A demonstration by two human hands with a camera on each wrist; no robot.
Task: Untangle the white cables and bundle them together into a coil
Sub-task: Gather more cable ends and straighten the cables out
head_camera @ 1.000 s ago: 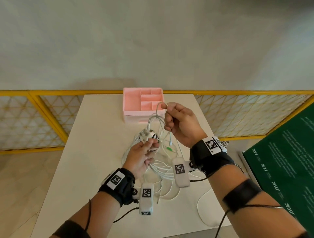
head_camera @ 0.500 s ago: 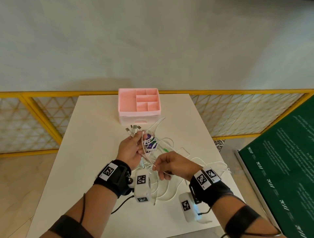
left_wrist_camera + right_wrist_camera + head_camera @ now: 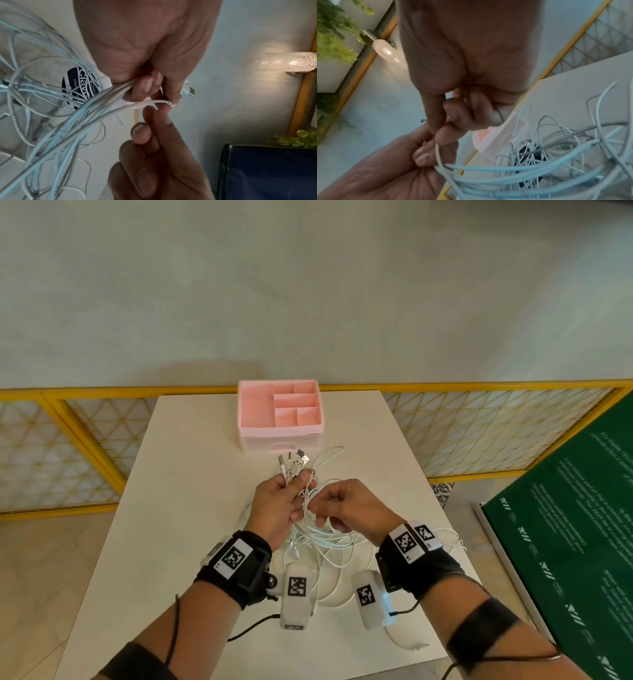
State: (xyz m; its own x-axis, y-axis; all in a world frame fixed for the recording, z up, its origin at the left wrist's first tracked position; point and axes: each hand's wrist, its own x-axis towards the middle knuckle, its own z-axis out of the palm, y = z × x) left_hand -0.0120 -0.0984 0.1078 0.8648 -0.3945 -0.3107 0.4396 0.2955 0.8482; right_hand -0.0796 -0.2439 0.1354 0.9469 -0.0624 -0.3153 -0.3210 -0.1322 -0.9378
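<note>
A tangle of white cables [image 3: 329,542] hangs from both hands over the white table [image 3: 191,474]. My left hand [image 3: 279,501] grips a bunch of cable ends, and several USB plugs [image 3: 295,463] stick up past its fingers. The same bunch [image 3: 109,94] runs into my left fist in the left wrist view. My right hand [image 3: 346,505] is right beside it and pinches one thin white cable [image 3: 437,151] between thumb and forefinger. Loose loops [image 3: 556,155] trail down to the tabletop.
A pink compartment organiser [image 3: 280,414] stands at the far edge of the table, just beyond the plugs. A yellow lattice railing [image 3: 479,433] runs behind the table. A green board [image 3: 565,542] lies to the right. A dark round label [image 3: 80,83] shows under the cables.
My right hand dropped from its raised position near the organiser, swept low, then came back up beside the left hand. The left hand lifted the plug ends slightly higher.
</note>
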